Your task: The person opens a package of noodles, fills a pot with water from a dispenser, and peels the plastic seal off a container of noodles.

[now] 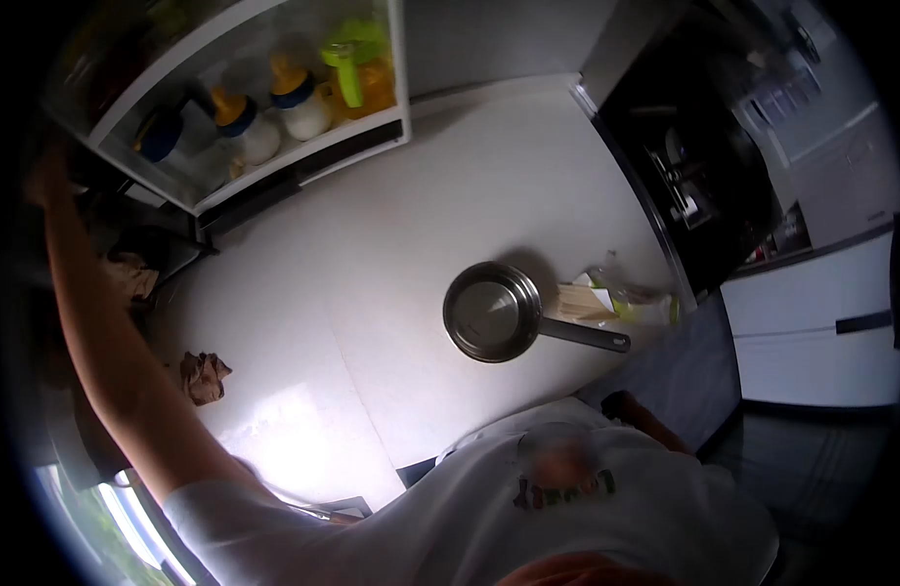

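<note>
My left arm reaches far out along the left side, and my left hand (48,178) is at the dark upper left edge, beside the shelf unit's end. Its fingers are too dim to make out, and so is anything they touch. My right hand (621,404) hangs low by the counter's front edge, near my shirt, in shadow with its fingers unclear. A steel saucepan (491,313) stands on the white counter (391,264) with its handle pointing right, apart from both hands. Behind that handle lies a clear and green plastic packet (645,305) with pale sticks (579,302).
A white-framed shelf (403,78) at the back holds bottles with blue collars (247,129) and a green-lidded container of yellow liquid (362,83). Crumpled brown paper (205,378) lies on the left counter. A black stove (704,176) is right, above white drawers (812,342).
</note>
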A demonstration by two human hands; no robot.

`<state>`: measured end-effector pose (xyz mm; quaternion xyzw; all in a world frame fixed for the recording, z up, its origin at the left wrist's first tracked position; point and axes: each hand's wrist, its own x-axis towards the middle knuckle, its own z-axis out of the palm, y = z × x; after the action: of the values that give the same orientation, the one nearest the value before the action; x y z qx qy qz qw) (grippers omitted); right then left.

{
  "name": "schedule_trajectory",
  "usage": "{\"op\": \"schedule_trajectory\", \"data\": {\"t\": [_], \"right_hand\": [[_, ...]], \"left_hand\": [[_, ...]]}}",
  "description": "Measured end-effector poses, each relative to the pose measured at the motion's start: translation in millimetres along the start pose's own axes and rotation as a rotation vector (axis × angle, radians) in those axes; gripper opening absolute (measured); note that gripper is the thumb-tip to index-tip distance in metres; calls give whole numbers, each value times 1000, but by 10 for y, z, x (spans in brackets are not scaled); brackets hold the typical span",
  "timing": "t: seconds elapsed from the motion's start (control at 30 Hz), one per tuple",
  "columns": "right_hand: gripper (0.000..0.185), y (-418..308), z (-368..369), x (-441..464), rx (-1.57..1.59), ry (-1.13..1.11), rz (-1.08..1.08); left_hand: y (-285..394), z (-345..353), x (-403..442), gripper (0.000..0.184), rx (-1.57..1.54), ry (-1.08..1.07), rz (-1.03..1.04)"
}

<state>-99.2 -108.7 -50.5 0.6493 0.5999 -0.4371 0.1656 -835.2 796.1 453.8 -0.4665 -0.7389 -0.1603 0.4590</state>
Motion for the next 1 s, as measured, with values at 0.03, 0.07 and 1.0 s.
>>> {"op": "schedule_trajectory", "data": {"t": [0.03,0.07,1.0], "right_hand": [[30,46,71,25,-1,20,-17],[31,58,89,27,51,25,-1],[22,1943,-340,-589,1040,147,160]], "left_hand": [[-79,-189,51,46,71,4,20],[-167,-400,105,42,143,16,37],[986,-6185,-5047,12,-2042,-985,139]]}}
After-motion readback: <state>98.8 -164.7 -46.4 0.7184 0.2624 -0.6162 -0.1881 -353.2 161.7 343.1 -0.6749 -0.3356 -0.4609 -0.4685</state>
